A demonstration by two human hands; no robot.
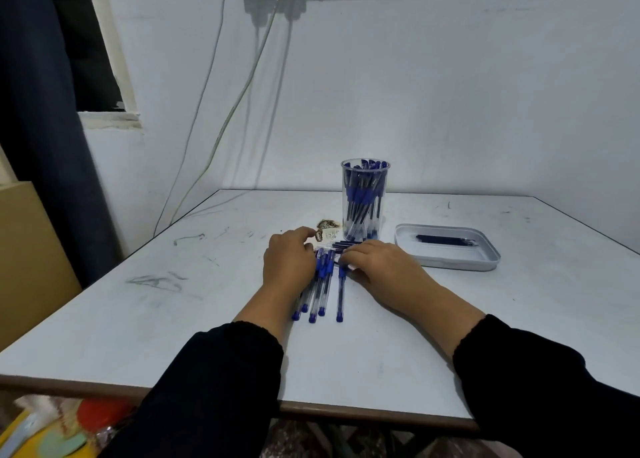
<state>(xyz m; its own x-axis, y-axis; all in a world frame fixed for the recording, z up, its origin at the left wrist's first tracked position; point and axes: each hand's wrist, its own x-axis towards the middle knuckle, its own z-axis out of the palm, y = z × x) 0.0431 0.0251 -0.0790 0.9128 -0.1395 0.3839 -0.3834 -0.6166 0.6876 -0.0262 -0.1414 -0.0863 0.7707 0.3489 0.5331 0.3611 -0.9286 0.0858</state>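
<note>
Blue at caps, grips and end plugs of the loose pens (pixel 323 284), clear along the barrels. Same blue and clear again inside the see-through jar (pixel 345 198). Pale grey-white for the tray (pixel 450 265), near-black for the thin refills (pixel 445 240) in it. White-grey across the table (pixel 173 319), streaked with dark grey scribble marks, brown along its edge. Brown-black and speckled on the scorch patch (pixel 327 225). Black on both sleeves (pixel 214 371). Navy down the curtain (pixel 41 111), tan on the board (pixel 27 250).
</note>
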